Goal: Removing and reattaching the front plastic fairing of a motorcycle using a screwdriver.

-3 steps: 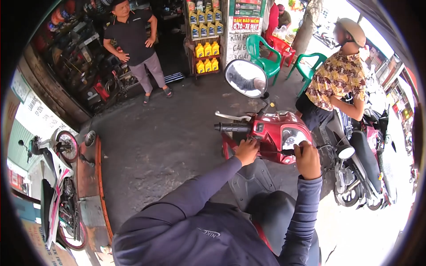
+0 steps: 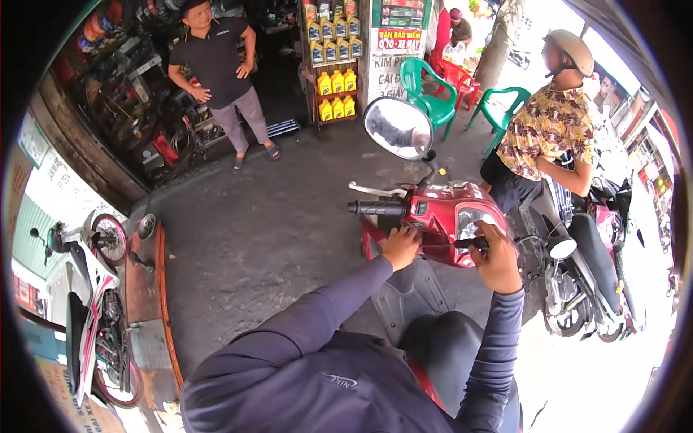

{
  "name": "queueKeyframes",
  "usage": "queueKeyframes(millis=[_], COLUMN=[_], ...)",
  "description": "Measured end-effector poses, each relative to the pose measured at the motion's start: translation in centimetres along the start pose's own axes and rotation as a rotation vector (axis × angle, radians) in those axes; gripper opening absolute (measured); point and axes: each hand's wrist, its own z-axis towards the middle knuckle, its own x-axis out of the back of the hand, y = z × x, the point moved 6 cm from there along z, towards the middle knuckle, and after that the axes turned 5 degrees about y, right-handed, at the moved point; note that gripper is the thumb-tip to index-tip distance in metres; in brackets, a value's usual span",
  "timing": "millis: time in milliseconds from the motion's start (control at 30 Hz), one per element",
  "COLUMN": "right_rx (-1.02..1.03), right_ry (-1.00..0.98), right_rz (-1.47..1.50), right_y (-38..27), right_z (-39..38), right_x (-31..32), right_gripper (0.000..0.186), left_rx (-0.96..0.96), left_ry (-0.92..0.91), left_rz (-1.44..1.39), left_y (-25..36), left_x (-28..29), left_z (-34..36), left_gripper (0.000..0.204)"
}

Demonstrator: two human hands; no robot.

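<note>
Head view: my right hand has its fingers around a black-handled tool over the red scooter, toward three o'clock.
Its thin shaft points at my left hand, at four o'clock against the scooter; whether those fingers grip anything, I cannot tell from here. At twelve o'clock, a shelf carries two rows of yellow bottles, three apiece, beneath grey bottles; their contents I cannot make out.

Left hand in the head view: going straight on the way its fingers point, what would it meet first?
The left hand would likely meet the scooter's red handlebar cover first; it looks very close, though whether they touch is unclear.
</note>
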Motion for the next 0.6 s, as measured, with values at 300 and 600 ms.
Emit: queueKeyframes(millis=[300,600], right_rx=[-0.272,-0.178], right_ry=[-0.068,0.368], right_rz=[-0.188,0.252], right_y=[3.9,1.1], right_z=[-0.2,-7.8], right_x=[-1.2,2.8], right_gripper=[0.024,0.029], left_rx=[0.038,-0.139], left_ry=[-0.015,-0.191], left_rz=[0.009,0.156], left_y=[0.3,1.0], left_x=[-0.2,-2.2], left_z=[0.3,0.8], left_gripper=[0.026,0.024])
